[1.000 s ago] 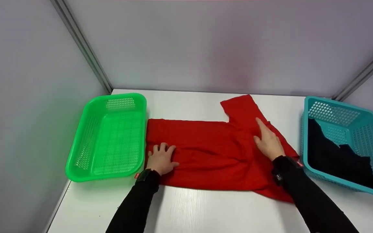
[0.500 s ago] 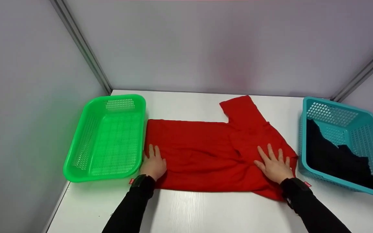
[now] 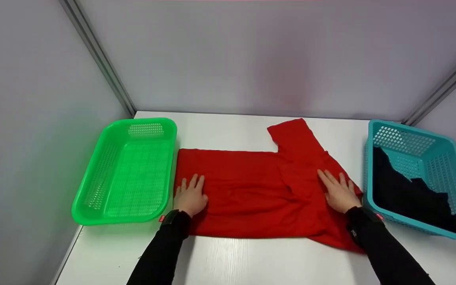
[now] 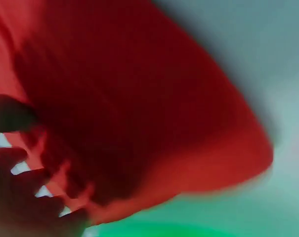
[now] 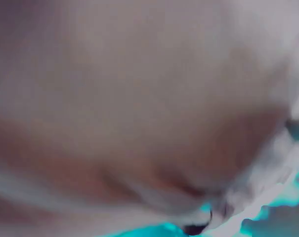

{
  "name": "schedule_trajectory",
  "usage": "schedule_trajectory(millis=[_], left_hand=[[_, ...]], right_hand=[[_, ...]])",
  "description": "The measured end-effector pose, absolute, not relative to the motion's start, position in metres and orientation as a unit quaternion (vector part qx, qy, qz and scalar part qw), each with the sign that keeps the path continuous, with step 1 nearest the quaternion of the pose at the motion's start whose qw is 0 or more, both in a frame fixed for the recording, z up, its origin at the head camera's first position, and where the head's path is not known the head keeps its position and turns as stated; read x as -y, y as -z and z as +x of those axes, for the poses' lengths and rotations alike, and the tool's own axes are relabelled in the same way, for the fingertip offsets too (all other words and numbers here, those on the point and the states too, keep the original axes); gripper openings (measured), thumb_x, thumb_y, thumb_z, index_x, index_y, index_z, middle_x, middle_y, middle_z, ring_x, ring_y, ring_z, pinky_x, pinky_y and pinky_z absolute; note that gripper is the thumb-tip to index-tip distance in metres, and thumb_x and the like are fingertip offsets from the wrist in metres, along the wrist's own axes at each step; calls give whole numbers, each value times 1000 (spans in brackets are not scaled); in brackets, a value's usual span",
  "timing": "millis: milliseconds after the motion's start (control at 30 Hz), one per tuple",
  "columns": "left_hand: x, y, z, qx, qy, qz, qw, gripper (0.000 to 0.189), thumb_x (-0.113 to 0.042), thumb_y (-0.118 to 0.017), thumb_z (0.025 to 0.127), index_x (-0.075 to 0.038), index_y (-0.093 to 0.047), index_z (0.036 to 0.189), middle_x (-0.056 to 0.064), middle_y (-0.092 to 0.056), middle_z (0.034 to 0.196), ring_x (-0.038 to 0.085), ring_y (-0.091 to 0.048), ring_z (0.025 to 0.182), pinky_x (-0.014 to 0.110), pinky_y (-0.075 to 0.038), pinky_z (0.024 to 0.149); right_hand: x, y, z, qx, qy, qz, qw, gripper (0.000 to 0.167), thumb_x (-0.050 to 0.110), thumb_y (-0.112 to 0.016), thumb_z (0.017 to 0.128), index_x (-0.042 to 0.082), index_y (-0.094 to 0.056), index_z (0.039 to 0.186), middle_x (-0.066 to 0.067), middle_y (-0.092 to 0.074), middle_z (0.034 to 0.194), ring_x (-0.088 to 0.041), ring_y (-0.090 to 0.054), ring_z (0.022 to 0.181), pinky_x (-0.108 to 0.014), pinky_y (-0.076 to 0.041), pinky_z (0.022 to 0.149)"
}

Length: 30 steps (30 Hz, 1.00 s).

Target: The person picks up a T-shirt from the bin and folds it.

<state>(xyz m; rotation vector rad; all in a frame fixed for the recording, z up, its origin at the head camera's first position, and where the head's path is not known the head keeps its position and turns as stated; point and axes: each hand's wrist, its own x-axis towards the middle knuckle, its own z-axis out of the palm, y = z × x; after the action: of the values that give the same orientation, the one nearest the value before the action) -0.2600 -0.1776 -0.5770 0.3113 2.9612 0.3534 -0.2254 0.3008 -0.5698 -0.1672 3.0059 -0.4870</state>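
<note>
A red short-sleeved T-shirt (image 3: 244, 170) lies on the white table, its hem at the left and one sleeve pointing to the back. Creases run across its middle and near side. My left hand (image 3: 190, 198) rests on the shirt near the hem, fingers extended and pointing away from me. Toward the shoulder end, my right hand (image 3: 339, 194) lies on the cloth with straight fingers. In the left wrist view, fingers (image 4: 35, 192) show dark beside the red cloth. The right wrist view is mostly filled by a blurred close-up of the hand.
A bright green basket (image 3: 76, 209) stands to the left, right beside the hem. On the right, a teal basket (image 3: 412, 231) holds black cloth (image 3: 410, 198). Grey walls (image 3: 251, 55) enclose the back and sides of the white table (image 3: 244, 261).
My left hand shifted toward the hem, then slightly right again. My right hand came from the upper sleeve area down toward the near side. The shirt keeps nearly the same shape.
</note>
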Motion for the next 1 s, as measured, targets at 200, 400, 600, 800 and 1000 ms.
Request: schedule_trajectory(millis=[200,400,600,800,1000], left_hand=[[180,588,-263,-993,-87,83,-9,56,-27,-67,103,-11,-50,154,21,-52,130,43,-51,112,51,-52,88],[177,588,-264,-993,-99,64,12,46,-24,-69,101,-12,-57,144,26,-57,117,45,-52,112,59,-51,90],[176,587,-265,-991,-119,58,-26,28,-21,-75,97,-7,-59,116,26,-49,121,46,-59,94,57,-57,72],[179,587,-262,-987,-147,51,-40,31,-21,-79,94,1,-57,100,24,-52,112,43,-61,77,54,-58,61],[182,586,-263,-984,-165,54,-46,42,-21,-81,91,0,-54,116,26,-55,97,47,-64,77,55,-56,62]], right_hand=[[-294,567,-231,-991,106,-58,54,71,16,-70,98,2,-35,159,-30,-60,129,-58,-52,117,-89,-20,98],[-291,569,-229,-995,89,-49,13,39,16,-76,93,-3,-60,123,-31,-63,109,-56,-54,106,-85,-25,98],[-293,570,-235,-989,111,-100,-1,18,5,-78,83,3,-61,83,-30,-56,134,-61,-41,134,-79,-18,111],[-294,569,-236,-986,148,-73,16,38,5,-80,85,-2,-52,108,-23,-66,96,-47,-65,104,-85,-8,108],[-300,566,-234,-980,162,22,113,87,32,-75,93,-10,-28,152,-40,-61,119,-62,-51,119,-87,-7,104]])
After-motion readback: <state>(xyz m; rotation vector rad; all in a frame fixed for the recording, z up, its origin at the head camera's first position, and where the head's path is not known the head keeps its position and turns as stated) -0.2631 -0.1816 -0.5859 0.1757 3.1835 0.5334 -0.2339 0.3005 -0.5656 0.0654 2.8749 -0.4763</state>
